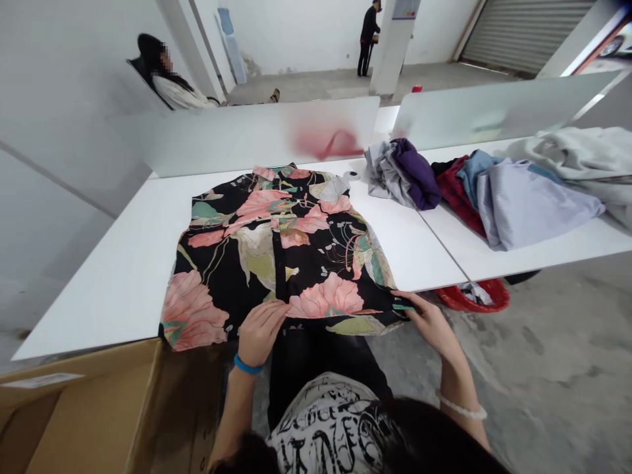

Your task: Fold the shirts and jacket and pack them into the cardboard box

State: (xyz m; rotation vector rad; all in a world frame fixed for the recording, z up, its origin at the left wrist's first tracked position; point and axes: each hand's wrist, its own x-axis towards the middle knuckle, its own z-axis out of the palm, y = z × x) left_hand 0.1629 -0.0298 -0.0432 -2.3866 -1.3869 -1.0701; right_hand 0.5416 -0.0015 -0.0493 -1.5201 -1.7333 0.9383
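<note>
A black shirt with large pink flowers (pixel 276 250) lies spread flat on the white table (pixel 113 276), collar away from me. My left hand (pixel 259 332), with a blue wristband, pinches the shirt's near hem by the button strip. My right hand (pixel 429 322), with a white bracelet, grips the hem's right corner at the table edge. Both hands are closed on the fabric.
A pile of clothes (pixel 494 191), purple, grey, red and pale blue, lies on the adjoining table to the right. An open cardboard box (pixel 99 408) stands at my lower left. A red basket (pixel 474 295) sits on the floor under the table. Frosted dividers (pixel 237 135) back the tables; two people are beyond.
</note>
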